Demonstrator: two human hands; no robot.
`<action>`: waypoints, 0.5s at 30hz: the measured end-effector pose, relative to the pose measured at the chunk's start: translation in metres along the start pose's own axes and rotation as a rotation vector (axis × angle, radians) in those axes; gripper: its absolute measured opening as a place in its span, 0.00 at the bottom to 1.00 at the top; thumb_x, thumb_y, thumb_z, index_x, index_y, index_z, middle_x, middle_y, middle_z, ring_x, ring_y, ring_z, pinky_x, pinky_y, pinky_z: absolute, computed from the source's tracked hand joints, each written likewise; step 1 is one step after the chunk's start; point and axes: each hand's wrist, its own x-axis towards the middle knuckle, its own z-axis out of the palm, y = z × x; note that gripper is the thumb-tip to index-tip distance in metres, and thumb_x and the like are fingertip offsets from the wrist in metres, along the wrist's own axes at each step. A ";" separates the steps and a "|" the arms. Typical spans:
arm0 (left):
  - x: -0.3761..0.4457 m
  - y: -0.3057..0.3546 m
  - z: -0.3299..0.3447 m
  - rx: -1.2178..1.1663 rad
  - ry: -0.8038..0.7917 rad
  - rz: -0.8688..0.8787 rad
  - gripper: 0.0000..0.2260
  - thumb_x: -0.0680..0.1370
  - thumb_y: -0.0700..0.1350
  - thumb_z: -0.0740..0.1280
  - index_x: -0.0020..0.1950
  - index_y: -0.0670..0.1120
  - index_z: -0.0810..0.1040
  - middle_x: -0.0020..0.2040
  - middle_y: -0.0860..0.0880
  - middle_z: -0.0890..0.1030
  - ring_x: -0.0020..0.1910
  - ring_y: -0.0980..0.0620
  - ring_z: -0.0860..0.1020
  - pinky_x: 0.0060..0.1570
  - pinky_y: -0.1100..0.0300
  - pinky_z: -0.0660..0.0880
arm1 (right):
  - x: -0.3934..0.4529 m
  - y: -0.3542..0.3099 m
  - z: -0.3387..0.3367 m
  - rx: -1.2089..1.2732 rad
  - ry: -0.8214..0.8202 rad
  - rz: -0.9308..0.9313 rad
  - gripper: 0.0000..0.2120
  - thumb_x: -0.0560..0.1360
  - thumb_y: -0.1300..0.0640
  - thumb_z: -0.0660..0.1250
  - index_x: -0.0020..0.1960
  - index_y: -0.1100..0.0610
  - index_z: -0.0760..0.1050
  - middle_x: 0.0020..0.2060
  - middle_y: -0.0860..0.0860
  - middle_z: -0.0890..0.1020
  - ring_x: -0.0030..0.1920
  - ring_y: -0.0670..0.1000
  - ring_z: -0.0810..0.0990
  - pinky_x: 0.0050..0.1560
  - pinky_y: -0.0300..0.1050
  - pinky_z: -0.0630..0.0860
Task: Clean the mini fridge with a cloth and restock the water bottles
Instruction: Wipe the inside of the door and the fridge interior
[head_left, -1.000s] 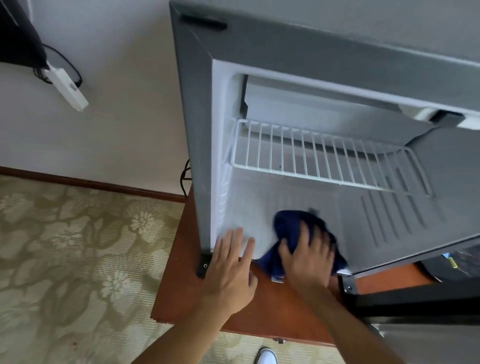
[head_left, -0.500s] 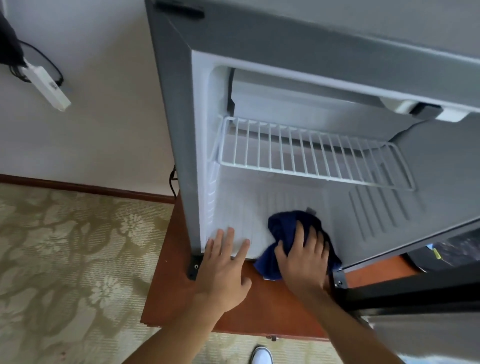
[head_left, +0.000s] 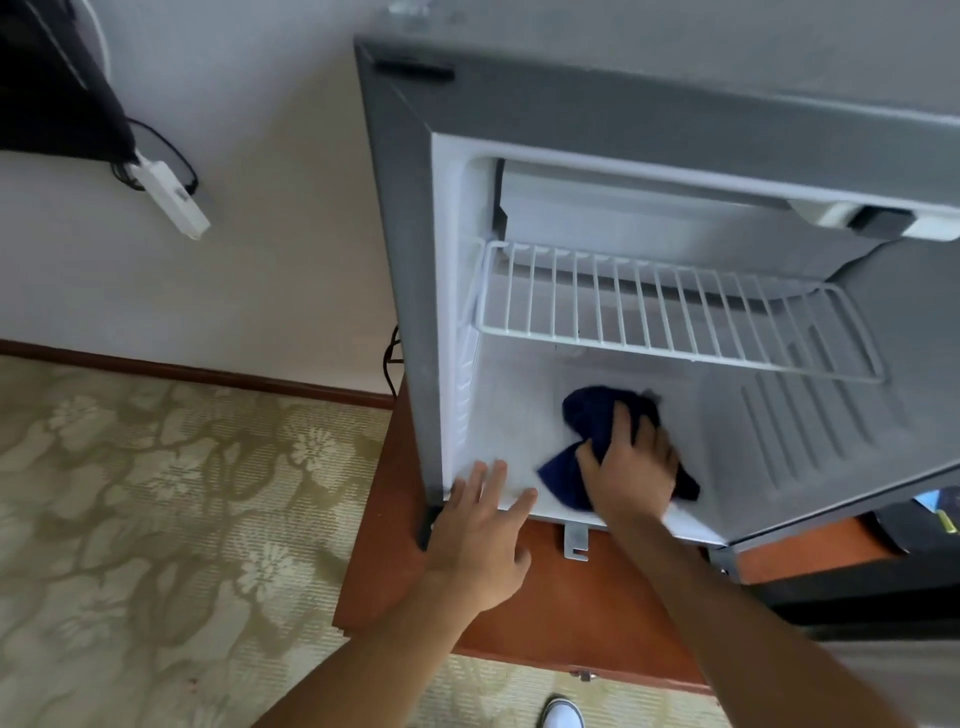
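Wiping the mini fridge (head_left: 415, 270) floor

Right hand (head_left: 631, 475) presses a dark blue cloth (head_left: 592, 415) (bunched) under the wire shelf (head_left: 675, 317); left hand (head_left: 480, 535) rests flat at the front edge.

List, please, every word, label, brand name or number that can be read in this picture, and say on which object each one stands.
None can be read.
White adapter box on the wall: a small dark mark, too blurred to read.
Dark object at the right edge, below the mini fridge: blue and yellow patches, no legible letters.
Blue cloth under the right hand: no print visible.
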 end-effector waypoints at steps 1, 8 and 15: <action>-0.005 0.001 -0.009 -0.009 0.016 -0.005 0.23 0.81 0.54 0.62 0.76 0.53 0.70 0.80 0.45 0.61 0.80 0.42 0.59 0.73 0.45 0.68 | -0.017 -0.005 -0.005 0.046 -0.024 -0.032 0.34 0.71 0.40 0.58 0.69 0.59 0.75 0.57 0.65 0.81 0.55 0.68 0.80 0.54 0.62 0.76; -0.074 0.001 -0.076 -0.477 0.708 -0.266 0.08 0.75 0.55 0.62 0.45 0.51 0.70 0.39 0.53 0.74 0.34 0.54 0.75 0.31 0.57 0.74 | -0.067 -0.060 -0.075 1.212 -0.307 0.233 0.15 0.78 0.55 0.65 0.62 0.42 0.76 0.51 0.47 0.85 0.53 0.53 0.84 0.51 0.47 0.81; -0.042 0.000 -0.173 -1.254 0.614 -0.231 0.35 0.75 0.65 0.67 0.79 0.57 0.62 0.60 0.64 0.81 0.60 0.66 0.79 0.58 0.66 0.75 | -0.057 -0.151 -0.089 1.577 -0.443 0.109 0.25 0.82 0.41 0.63 0.76 0.41 0.61 0.63 0.49 0.80 0.56 0.47 0.82 0.56 0.44 0.78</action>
